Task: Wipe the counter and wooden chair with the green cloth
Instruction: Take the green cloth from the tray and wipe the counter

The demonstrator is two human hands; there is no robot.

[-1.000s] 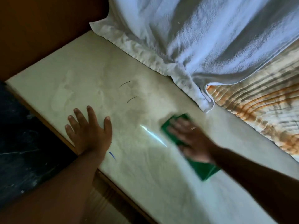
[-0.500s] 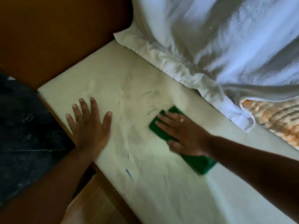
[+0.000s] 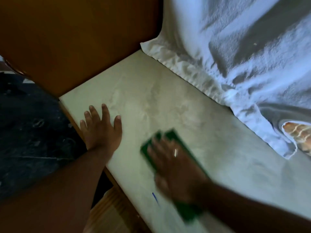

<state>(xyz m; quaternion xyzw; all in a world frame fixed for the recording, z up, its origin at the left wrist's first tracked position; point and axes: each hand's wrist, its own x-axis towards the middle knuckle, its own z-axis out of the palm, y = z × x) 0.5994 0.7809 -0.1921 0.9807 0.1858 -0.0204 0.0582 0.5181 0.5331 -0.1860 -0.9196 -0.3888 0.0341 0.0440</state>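
The person's right hand (image 3: 175, 167), blurred, lies palm-down with fingers spread flat on the folded green cloth (image 3: 170, 137), pressing rather than clasping it against the pale, smooth counter top (image 3: 168, 101). Just to the left of it, the left hand (image 3: 101, 130) rests open and flat on the counter's near edge. Beyond both, a rumpled white towel (image 3: 235, 56) drapes over the far side.

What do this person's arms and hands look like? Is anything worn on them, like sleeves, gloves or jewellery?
Both forearms are bare as far as the picture shows: no sleeves, no gloves, no watch. The left hand shows nothing on its fingers. The right hand is blurred, but a thin pale ring glints on one finger.
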